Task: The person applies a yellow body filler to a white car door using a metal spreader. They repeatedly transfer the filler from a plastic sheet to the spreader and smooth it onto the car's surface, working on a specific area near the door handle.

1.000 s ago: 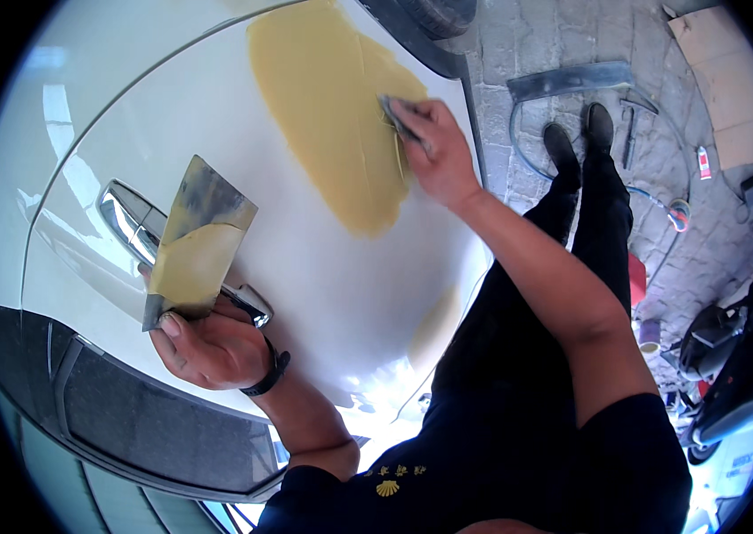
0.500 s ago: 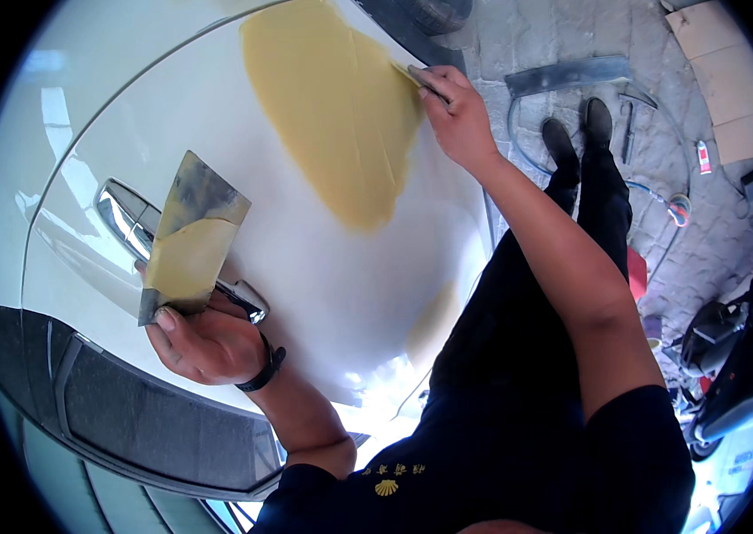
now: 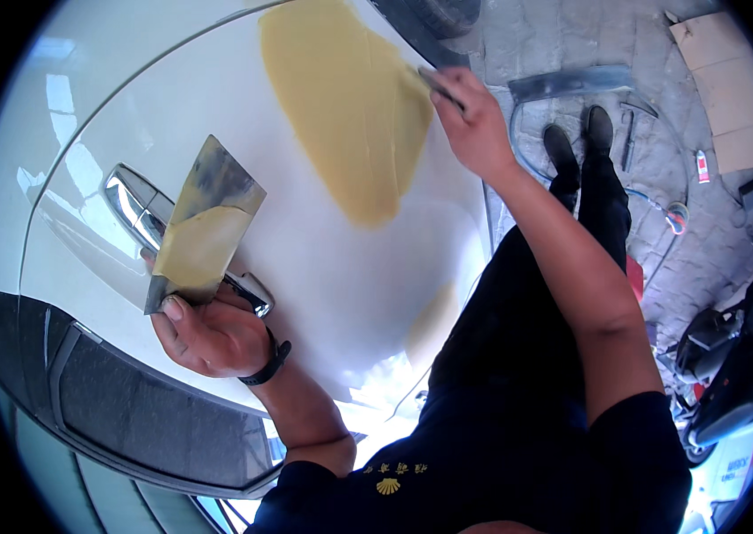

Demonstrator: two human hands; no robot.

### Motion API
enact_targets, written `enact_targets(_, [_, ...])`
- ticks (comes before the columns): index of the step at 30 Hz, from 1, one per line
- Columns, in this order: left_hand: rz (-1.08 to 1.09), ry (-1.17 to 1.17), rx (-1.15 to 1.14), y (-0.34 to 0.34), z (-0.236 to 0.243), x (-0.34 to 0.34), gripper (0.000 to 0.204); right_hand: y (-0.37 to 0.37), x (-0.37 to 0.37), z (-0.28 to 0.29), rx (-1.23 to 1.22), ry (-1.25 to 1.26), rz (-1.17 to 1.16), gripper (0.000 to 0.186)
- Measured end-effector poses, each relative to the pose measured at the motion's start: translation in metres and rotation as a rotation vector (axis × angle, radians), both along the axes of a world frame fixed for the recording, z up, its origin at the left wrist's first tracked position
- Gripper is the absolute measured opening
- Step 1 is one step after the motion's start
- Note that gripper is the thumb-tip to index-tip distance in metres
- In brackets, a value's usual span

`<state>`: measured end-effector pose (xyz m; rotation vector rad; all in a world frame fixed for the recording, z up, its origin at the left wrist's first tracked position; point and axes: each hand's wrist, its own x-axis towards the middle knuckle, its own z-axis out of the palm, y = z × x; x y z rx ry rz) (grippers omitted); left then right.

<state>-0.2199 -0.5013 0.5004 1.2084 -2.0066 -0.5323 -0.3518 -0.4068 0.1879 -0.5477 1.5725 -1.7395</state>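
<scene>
Forward reaches the right hand (image 3: 478,127), gripping a thin scraper (image 3: 439,87).

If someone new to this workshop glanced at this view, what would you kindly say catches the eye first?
Most striking is the broad yellow filler patch on the white car panel, at the top centre. At its right edge, the right hand grips a dark spreader. To the left, the left hand holds up a filler-smeared metal plate in front of the chrome door handle.
</scene>
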Motion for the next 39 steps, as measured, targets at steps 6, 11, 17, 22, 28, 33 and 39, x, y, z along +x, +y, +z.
enact_targets(6, [-0.027, 0.039, 0.016, -0.002, 0.002, 0.006, 0.057, -0.039, 0.014, 0.024, -0.016, -0.007, -0.019, 0.04])
enact_targets(11, [0.005, 0.072, 0.023, 0.003, -0.002, -0.013, 0.036, 0.063, 0.128, 0.066, -0.028, -0.145, 0.134, 0.063])
enact_targets(17, [0.014, 0.052, 0.026, 0.004, 0.001, -0.002, 0.038, 0.112, 0.103, 0.073, 0.001, -0.327, 0.319, 0.041])
enact_targets(22, [-0.009, 0.059, 0.03, 0.005, 0.0, -0.007, 0.043, 0.046, 0.028, 0.029, 0.148, -0.704, 0.0, 0.034])
enact_targets(28, [-0.039, -0.023, 0.066, 0.004, 0.007, 0.008, 0.051, -0.036, -0.032, 0.035, 0.006, -0.056, -0.053, 0.033])
enact_targets(33, [-0.02, -0.063, 0.097, 0.008, 0.008, 0.005, 0.055, -0.072, -0.036, 0.039, 0.011, -0.04, -0.124, 0.036])
enact_targets(39, [-0.01, -0.068, 0.093, 0.009, 0.009, 0.005, 0.054, -0.065, 0.0, 0.057, 0.027, -0.003, -0.035, 0.048])
